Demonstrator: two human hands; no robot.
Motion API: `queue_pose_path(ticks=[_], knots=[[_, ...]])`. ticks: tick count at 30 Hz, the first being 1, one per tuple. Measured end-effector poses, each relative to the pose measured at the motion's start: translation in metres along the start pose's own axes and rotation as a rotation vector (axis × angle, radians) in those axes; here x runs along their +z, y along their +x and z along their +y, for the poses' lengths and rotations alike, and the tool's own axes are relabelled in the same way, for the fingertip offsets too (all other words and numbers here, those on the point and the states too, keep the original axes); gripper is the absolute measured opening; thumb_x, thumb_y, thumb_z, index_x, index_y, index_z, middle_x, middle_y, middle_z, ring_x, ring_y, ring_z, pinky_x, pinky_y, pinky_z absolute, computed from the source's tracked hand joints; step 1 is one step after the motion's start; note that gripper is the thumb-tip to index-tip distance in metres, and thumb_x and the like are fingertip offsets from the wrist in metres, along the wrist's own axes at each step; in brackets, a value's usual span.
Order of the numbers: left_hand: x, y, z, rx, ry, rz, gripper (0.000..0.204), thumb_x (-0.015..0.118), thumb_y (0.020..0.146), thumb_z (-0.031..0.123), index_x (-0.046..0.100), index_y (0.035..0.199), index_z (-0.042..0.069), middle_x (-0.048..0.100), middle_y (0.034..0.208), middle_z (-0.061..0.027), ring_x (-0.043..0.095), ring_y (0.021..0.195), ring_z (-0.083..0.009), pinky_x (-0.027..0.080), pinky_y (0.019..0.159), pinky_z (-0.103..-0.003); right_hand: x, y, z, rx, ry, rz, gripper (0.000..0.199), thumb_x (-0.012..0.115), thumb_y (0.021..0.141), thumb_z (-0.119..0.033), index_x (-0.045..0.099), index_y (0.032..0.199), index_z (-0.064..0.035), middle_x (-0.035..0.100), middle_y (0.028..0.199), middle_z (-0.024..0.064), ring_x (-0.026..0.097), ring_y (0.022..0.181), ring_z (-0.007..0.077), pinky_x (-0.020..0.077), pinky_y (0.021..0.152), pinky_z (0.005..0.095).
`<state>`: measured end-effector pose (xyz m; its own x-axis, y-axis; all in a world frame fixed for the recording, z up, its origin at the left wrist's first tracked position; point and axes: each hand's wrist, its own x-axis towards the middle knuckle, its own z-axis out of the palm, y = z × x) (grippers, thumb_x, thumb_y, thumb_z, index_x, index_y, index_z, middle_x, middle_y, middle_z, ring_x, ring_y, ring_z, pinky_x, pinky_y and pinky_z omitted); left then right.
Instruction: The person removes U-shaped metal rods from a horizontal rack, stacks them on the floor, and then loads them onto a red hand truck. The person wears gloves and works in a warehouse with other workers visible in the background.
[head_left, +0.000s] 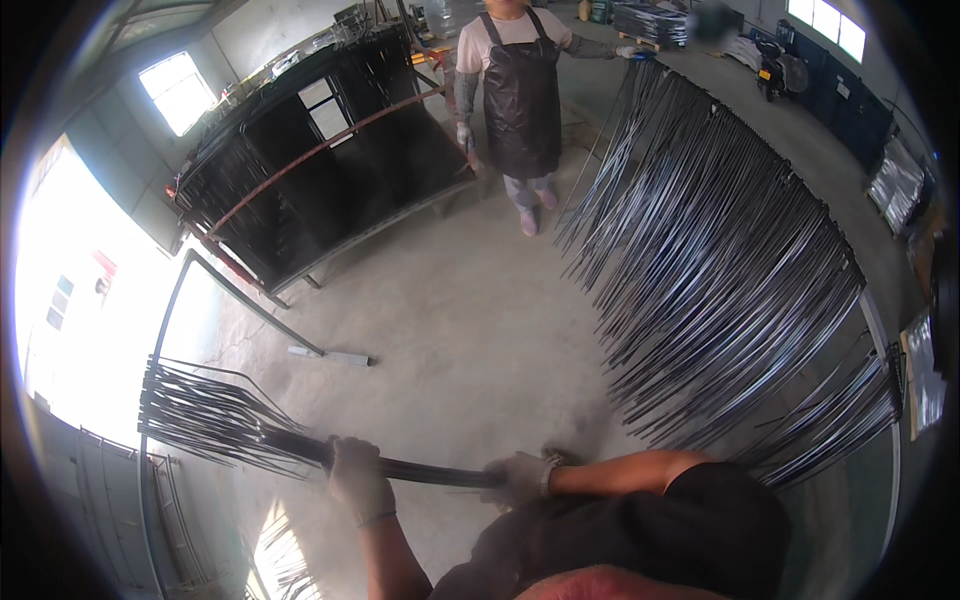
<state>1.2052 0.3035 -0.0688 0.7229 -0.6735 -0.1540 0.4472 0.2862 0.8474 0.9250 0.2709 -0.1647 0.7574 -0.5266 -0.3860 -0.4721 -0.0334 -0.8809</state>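
Observation:
A bundle of long, thin black strips (432,473) stretches across in front of my body. My left hand (358,482), in a pale glove, is wrapped round it near the middle. Its right end sits in the closed fingers of my gloved right hand (512,478), though that grip is partly blurred. Leftward, the bundle meets a fan of similar dark strips (205,412) at a metal frame (166,325); where one ends and the other begins is hard to make out.
Many dark strips hang from a long rack (720,270) on the right. A person in a dark apron (522,100) stands at the far side, one hand at that rack's end. Back left is a large slanted rack of black pieces (320,160). A metal foot (330,356) rests on the concrete floor.

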Motion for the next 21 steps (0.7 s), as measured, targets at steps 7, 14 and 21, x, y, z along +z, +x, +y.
queue_pose_path(ticks=[7, 14, 21], knots=[[0.015, -0.001, -0.044, -0.159, 0.163, 0.069, 0.018, 0.063, 0.118, 0.018, 0.057, 0.13, 0.006, 0.06, 0.083, -0.0025, 0.058, 0.063, -0.0153, 0.051, 0.058, -0.033, 0.041, 0.052, -0.024, -0.16, 0.049, 0.063, 0.042, 0.08, 0.103, -0.042, 0.074, 0.121, -0.0041, 0.079, 0.102, 0.0186, 0.078, 0.091, 0.0357, 0.0591, 0.085, 0.0489], [0.027, 0.009, -0.014, -0.176, 0.467, 0.081, 0.006, 0.065, 0.112, 0.014, 0.06, 0.111, 0.01, 0.054, 0.075, 0.0029, 0.049, 0.053, -0.009, 0.04, 0.046, -0.029, 0.034, 0.042, -0.084, -0.114, 0.316, -0.305, 0.055, 0.08, 0.106, -0.044, 0.061, 0.139, -0.0042, 0.075, 0.098, 0.0149, 0.075, 0.08, 0.0233, 0.0601, 0.074, 0.0442], [0.033, 0.045, 0.037, -0.265, 0.497, 0.101, 0.01, 0.076, 0.106, 0.013, 0.07, 0.108, 0.005, 0.063, 0.081, -0.0019, 0.058, 0.059, -0.0131, 0.045, 0.051, -0.032, 0.035, 0.062, -0.106, -0.352, 0.077, -0.351, 0.068, 0.09, 0.101, -0.04, 0.057, 0.15, -0.0056, 0.076, 0.091, 0.0035, 0.072, 0.073, 0.0147, 0.0616, 0.072, 0.037]])
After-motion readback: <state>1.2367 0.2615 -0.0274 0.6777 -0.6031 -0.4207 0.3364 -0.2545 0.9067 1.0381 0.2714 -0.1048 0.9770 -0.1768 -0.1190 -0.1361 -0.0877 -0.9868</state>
